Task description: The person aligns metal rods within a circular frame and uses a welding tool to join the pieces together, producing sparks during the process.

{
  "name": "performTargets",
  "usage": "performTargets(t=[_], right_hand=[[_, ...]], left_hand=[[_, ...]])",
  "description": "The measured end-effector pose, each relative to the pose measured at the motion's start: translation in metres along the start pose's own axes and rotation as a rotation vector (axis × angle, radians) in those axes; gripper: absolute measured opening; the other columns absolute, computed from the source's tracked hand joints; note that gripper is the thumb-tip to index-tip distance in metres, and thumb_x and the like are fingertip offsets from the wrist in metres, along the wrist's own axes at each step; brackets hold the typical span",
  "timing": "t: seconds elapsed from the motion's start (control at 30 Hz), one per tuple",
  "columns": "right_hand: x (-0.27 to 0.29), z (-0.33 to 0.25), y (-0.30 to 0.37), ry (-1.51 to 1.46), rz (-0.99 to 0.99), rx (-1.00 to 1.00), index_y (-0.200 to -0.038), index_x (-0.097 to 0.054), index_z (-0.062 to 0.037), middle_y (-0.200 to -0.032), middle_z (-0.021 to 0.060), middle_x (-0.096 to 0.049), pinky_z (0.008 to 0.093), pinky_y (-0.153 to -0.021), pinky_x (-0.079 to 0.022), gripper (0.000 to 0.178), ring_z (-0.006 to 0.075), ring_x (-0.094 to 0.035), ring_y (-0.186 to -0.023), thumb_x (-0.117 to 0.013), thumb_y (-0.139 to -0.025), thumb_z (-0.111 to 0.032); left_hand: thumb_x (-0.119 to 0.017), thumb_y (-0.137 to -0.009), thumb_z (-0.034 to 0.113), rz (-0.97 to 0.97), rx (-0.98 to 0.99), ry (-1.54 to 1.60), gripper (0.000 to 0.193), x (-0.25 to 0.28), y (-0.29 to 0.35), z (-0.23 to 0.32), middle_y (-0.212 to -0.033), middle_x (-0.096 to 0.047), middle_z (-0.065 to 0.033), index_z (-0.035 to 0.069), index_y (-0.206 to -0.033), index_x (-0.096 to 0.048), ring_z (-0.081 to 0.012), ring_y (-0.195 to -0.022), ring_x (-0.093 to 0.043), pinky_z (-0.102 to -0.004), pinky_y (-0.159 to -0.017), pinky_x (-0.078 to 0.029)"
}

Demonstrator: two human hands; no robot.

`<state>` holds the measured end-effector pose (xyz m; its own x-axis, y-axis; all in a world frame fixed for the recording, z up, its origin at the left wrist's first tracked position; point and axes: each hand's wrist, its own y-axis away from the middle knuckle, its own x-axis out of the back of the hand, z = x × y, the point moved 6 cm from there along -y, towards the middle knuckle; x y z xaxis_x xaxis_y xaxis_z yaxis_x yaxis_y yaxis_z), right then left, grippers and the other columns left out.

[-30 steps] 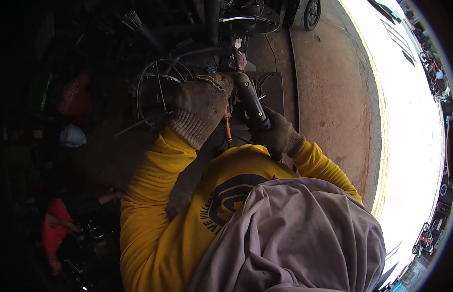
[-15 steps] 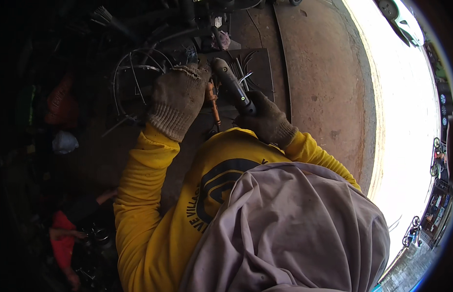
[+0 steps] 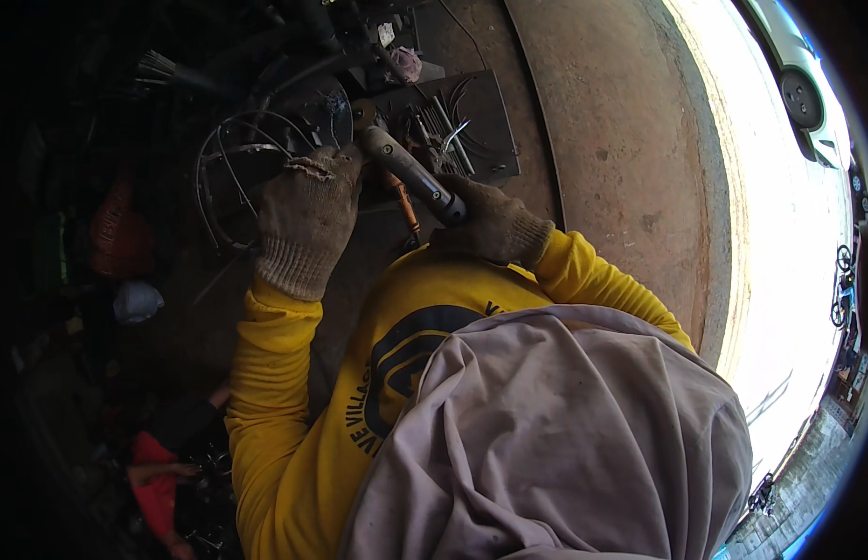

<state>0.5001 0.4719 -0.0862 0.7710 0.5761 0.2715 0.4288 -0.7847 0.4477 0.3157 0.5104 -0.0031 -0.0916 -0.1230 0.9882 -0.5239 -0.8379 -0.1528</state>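
Note:
My right hand point(image 3: 494, 222), in a brown knit work glove, is wrapped round the near end of a grey metal tube point(image 3: 410, 173) with small holes along it. The tube slants up and left. By its far end is my left hand point(image 3: 308, 201), gloved the same way, fingers curled closed; what they hold is hidden. Just beyond the fingertips shows a round brownish disc point(image 3: 363, 113). Below the tube, between my hands, an orange-handled tool point(image 3: 401, 201) points toward me. Thin curved metal hoops point(image 3: 210, 154) stand left of my left hand.
Ahead, a dark tray point(image 3: 499, 121) carries rods and several curved strips. A crumpled pink item point(image 3: 406, 65) sits behind it. Dark machinery fills the left. At lower left a person in red point(image 3: 154, 485) works. Brown floor point(image 3: 639, 168) lies right, with a light-coloured car point(image 3: 798, 89) outside.
Both hands and the tube have shifted left and slightly toward me in the picture. More of the tray and the disc shows. My view has also turned a little.

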Motion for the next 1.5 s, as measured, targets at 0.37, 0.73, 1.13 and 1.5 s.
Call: performTargets(t=[0.37,0.73,1.13,1.5], right_hand=[[0.000,0.005,0.001,0.095,0.290,-0.011,-0.125,-0.062,-0.0040,-0.115,0.0206,-0.067,0.0421,-0.093,-0.052,0.060,0.0329,-0.067,-0.108,-0.082,-0.076,-0.033],[0.000,0.051,-0.026,-0.461,0.211,0.038,-0.114,-0.062,-0.0030,-0.086,0.0046,-0.066,0.0300,-0.071,-0.054,0.029,0.0125,-0.065,-0.080,-0.069,-0.092,-0.020],[0.042,0.074,-0.023,-0.891,0.336,0.284,-0.125,-0.054,-0.0038,-0.096,0.0069,-0.062,0.0366,-0.072,-0.056,0.037,0.0208,-0.064,-0.080,-0.062,-0.097,-0.027],[0.029,0.070,-0.003,-0.945,0.567,0.230,-0.125,-0.055,-0.0026,-0.091,0.0084,-0.063,0.0399,-0.072,-0.059,0.036,0.0226,-0.067,-0.081,-0.066,-0.095,-0.020]], left_hand=[[-0.068,-0.093,0.018,0.038,-0.015,-0.002,0.022,0.003,-0.008,-0.001,-0.092,-0.071,-0.0088,0.007,-0.112,-0.068,-0.0282,-0.077,-0.070,-0.0364,-0.065,-0.058],[-0.067,-0.086,0.022,0.325,-0.107,-0.189,0.038,0.039,-0.017,0.039,-0.115,-0.063,-0.0038,0.011,-0.122,-0.066,-0.0218,-0.095,-0.065,-0.0389,-0.088,-0.052],[-0.069,-0.086,0.059,0.536,0.597,-0.145,0.077,0.018,0.092,-0.095,-0.131,-0.058,-0.0137,0.007,-0.138,-0.050,-0.0327,-0.113,-0.062,-0.0487,-0.095,-0.052],[-0.066,-0.077,0.077,0.038,0.956,-0.033,0.116,-0.020,0.078,-0.194,-0.150,-0.043,-0.0276,0.006,-0.155,-0.017,-0.0429,-0.132,-0.052,-0.0501,-0.105,-0.048]])
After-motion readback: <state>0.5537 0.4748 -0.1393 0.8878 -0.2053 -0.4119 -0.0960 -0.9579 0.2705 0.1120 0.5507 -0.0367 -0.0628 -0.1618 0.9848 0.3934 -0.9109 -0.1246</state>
